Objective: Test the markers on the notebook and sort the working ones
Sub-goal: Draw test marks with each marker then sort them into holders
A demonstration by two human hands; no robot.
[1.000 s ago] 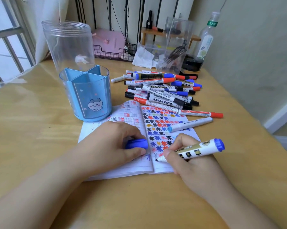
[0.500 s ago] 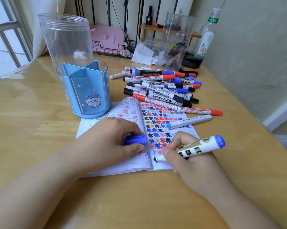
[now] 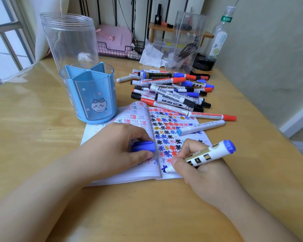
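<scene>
An open notebook (image 3: 140,173) lies on the table, its right page covered with coloured star marks. My right hand (image 3: 201,170) grips a white marker with a blue end (image 3: 211,152), its tip touching the page beside a fresh blue star near the bottom. My left hand (image 3: 115,151) rests on the left page and pinches the marker's blue cap (image 3: 143,146). A pile of markers (image 3: 171,91) lies behind the notebook. One light-blue-capped marker (image 3: 199,127) lies across the right page.
A blue divided pen holder (image 3: 89,95) with a cat picture stands at the notebook's far left corner, a tall clear jar (image 3: 68,39) behind it. A red-capped marker (image 3: 213,117), clear boxes and a bottle (image 3: 218,35) are toward the back right. The table edge runs along the right.
The marker tip has moved over the bottom of the right page and a blue star mark has appeared there. My left hand has kept holding the cap.
</scene>
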